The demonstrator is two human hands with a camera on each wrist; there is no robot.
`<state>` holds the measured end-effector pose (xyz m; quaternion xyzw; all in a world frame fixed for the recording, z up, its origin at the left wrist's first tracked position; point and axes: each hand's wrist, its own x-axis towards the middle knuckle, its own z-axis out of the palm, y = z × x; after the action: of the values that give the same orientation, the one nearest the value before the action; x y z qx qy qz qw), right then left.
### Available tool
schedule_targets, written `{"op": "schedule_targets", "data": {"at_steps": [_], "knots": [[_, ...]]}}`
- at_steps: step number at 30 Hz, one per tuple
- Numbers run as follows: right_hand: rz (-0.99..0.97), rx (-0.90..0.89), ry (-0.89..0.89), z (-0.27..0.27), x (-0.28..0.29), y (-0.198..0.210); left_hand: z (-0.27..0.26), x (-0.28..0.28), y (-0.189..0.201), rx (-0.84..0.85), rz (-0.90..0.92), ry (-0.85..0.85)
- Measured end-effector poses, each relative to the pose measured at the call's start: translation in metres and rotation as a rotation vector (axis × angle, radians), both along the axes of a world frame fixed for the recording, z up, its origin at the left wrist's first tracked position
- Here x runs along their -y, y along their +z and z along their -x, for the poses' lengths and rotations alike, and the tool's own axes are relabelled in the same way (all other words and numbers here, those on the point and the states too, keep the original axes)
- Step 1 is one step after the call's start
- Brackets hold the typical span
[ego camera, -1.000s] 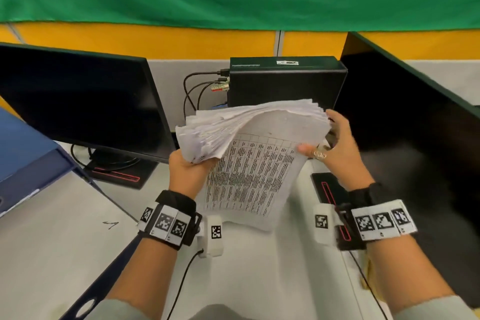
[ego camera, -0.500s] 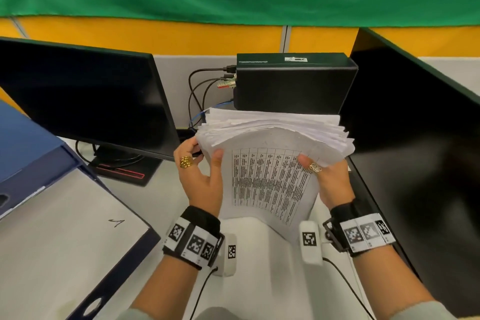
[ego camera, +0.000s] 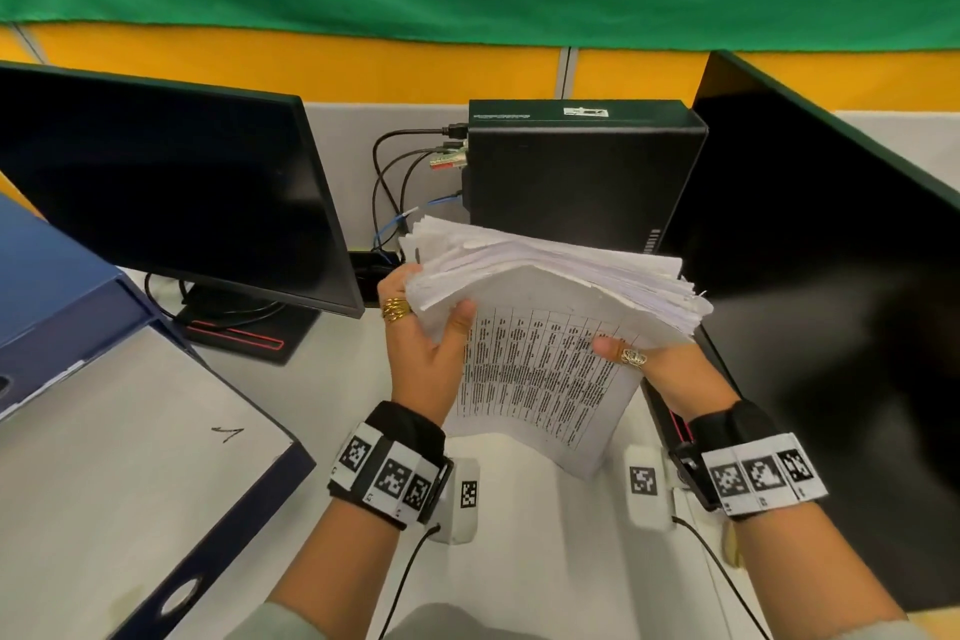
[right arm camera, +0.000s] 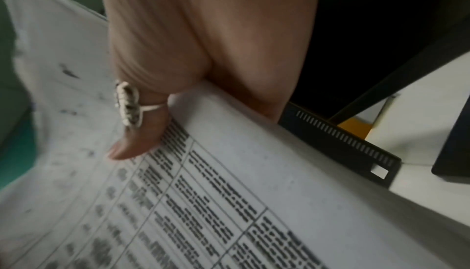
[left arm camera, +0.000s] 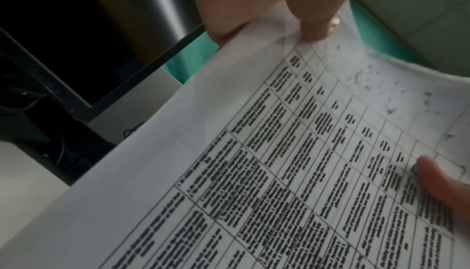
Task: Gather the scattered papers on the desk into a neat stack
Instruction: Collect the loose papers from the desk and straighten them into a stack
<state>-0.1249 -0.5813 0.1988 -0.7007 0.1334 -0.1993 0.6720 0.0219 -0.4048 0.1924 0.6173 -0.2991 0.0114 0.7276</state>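
The papers (ego camera: 550,307) are held as one thick bundle above the desk (ego camera: 332,379), toward its rear edge and in front of the black computer case (ego camera: 582,172). The bundle stands steeply tilted, with the printed table on the front sheet facing the person.

The left hand (ego camera: 426,353) grips the bundle's left side: the thumb lies across the front sheet and the fingers wrap behind. The right hand (ego camera: 660,369) grips the right side in the same manner, with the ringed thumb pressed on the printed face and the fingers hidden behind the sheets.

The upper edges of the sheets are fanned and uneven, and the front sheet hangs lower than the rest. No loose sheets show on the visible desk surface.

Judged step: collection appears finished; alignment is in hand.

Next move, as a judgement:
- Loosen both grips slightly so the sheets can slide.
- Tap the lower edge on the desk between the two monitors until the edges sit flush.
- Lay the stack flat.

Risk: the low front sheet may crease under the tap.
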Motion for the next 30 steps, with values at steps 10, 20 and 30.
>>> {"op": "schedule_targets", "data": {"at_steps": [10,20,30], "knots": [[-0.017,0.065,-0.021,0.006,-0.001,0.002,-0.033,-0.007,0.009,-0.054,-0.194,-0.169],[0.082,0.196,-0.713,0.016,-0.032,-0.015,-0.027,-0.004,0.007,-0.02,-0.299,-0.13],[0.049,0.188,-0.582,0.026,-0.029,-0.004,-0.026,-0.015,0.009,-0.063,-0.309,-0.147]]}}
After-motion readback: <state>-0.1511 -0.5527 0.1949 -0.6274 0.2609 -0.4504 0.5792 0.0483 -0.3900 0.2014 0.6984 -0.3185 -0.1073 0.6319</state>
